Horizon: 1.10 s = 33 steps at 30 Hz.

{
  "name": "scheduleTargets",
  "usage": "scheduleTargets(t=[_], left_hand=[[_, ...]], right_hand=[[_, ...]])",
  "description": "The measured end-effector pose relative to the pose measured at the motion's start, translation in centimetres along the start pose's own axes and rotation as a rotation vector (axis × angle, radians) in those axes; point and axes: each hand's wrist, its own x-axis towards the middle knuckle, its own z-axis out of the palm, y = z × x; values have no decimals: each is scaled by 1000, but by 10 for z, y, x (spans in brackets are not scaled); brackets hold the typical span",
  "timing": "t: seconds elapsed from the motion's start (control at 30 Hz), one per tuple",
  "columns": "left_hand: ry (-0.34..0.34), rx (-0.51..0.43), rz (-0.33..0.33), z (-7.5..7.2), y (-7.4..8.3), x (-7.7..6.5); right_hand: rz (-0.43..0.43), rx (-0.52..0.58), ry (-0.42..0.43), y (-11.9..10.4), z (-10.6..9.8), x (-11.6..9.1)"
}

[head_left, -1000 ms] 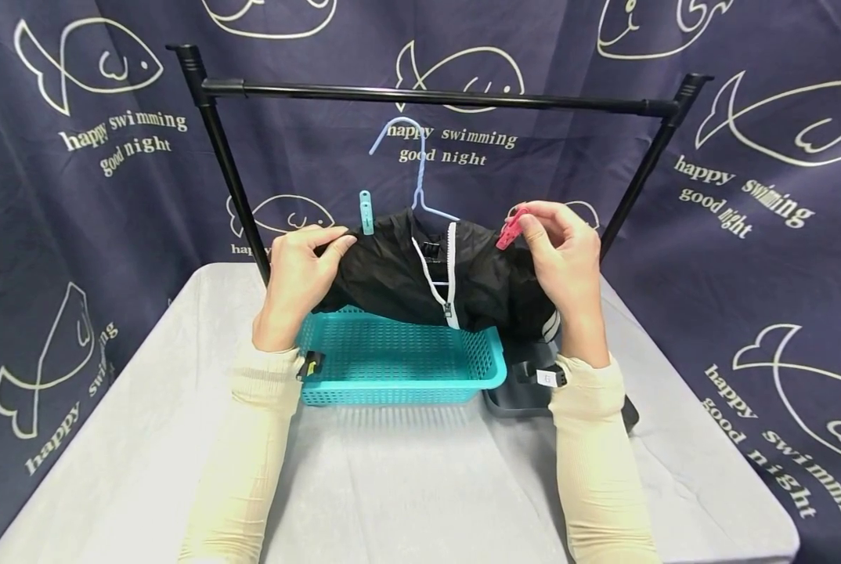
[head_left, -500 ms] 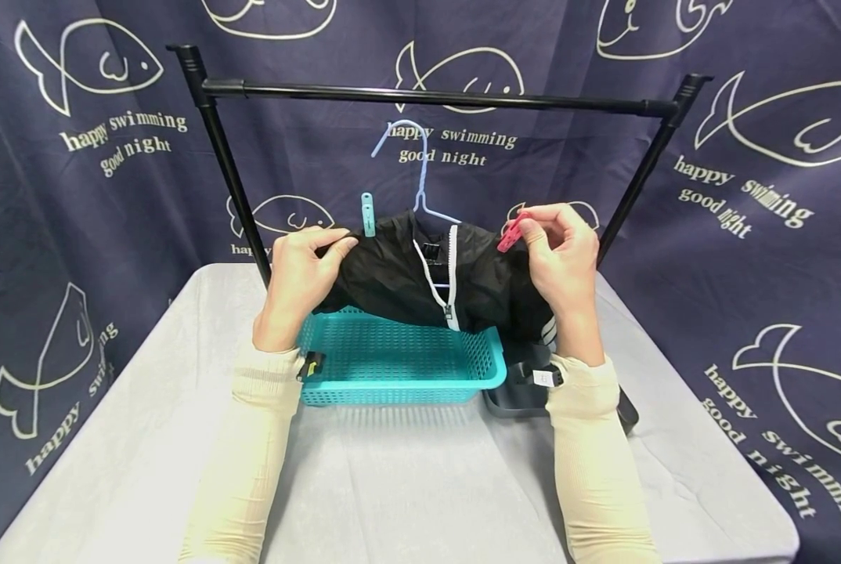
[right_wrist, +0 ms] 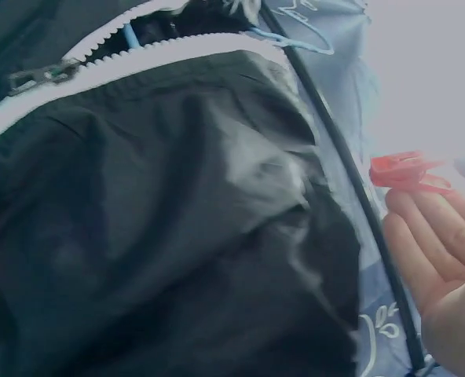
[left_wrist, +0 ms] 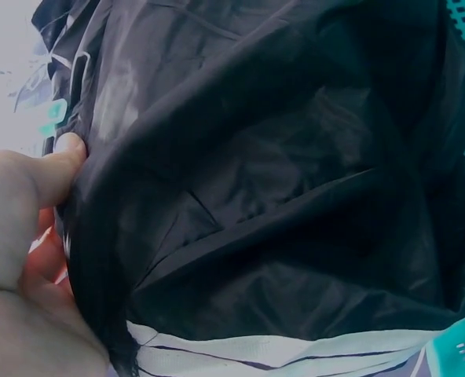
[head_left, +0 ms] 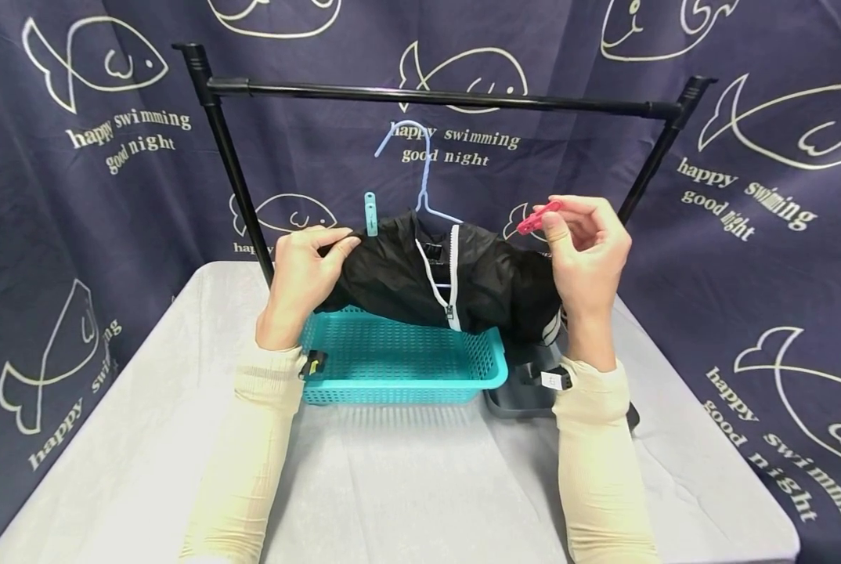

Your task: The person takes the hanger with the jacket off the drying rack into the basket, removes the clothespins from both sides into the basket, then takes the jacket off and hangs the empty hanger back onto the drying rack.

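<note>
A black jacket (head_left: 392, 274) with a white front zipper, partly undone at the neck, hangs on a blue wire hanger (head_left: 426, 172). My left hand (head_left: 304, 266) pinches the jacket's left-hand shoulder, thumb in front, as the left wrist view also shows. Just beside those fingertips, a light blue clothespin (head_left: 370, 214) stands upright on the shoulder. My right hand (head_left: 590, 247) pinches a red clothespin (head_left: 537, 218) between thumb and fingers, above the right-hand shoulder. In the right wrist view the red clothespin (right_wrist: 409, 171) is apart from the cloth.
A black rack (head_left: 449, 97) spans behind the hanger, whose hook is below the bar. Under the jacket, a turquoise basket (head_left: 399, 386) sits on the pale table (head_left: 406, 486). A dark grey tray (head_left: 519, 403) lies to its right. Behind hangs a navy fish-print curtain (head_left: 752, 258).
My right hand has moved up and right, taking the red clothespin off the jacket's shoulder. The clothespin now tilts flatter. My left hand keeps its pinch with hardly any movement.
</note>
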Motion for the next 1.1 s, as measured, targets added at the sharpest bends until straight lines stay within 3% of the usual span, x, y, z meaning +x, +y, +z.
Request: scheduleTargets(t=[0.37,0.77,0.9,1.1], left_hand=[[0,0,-22,2,-1,4],[11,-1,-44,4,-1,2],[24,2,-42,4,0,2],[45,7,-53,6,2,1]], right_hand=[[18,1,-19,-9,-15,6],[70,-49,-71,-4,-63,-5],[84,-107,-84,-4,-78,-10],[144,-310,-88,-7,-96,-25]])
